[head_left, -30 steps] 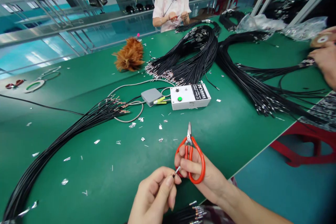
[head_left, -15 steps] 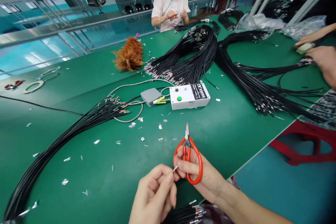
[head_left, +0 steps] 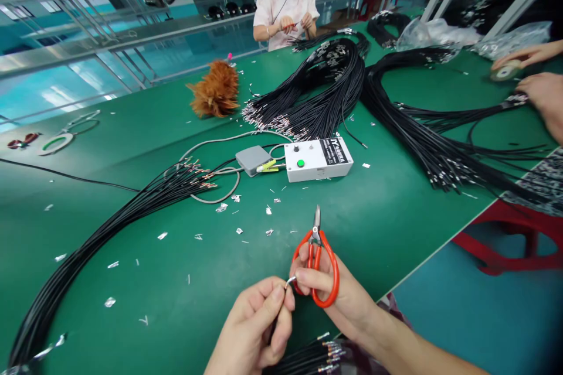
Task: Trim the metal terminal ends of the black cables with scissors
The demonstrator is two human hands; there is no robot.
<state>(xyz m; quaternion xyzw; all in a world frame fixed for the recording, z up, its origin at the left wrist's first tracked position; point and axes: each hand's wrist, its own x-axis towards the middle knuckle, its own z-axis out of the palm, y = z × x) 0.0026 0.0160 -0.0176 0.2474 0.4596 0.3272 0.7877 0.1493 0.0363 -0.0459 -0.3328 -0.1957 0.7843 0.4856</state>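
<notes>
One cable [head_left: 287, 285] in pinched left hand [head_left: 253, 328], scissors [head_left: 315, 232] in curled right [head_left: 336, 288].

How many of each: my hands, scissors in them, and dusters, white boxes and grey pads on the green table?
Hands: 2, left hand and right hand
Scissors: 1
Duster: 1
White box: 1
Grey pad: 1
Total: 6

White box [head_left: 314, 173]: black label [head_left: 336, 153] reads "JY"; smaller lettering beside it unclear.
</notes>
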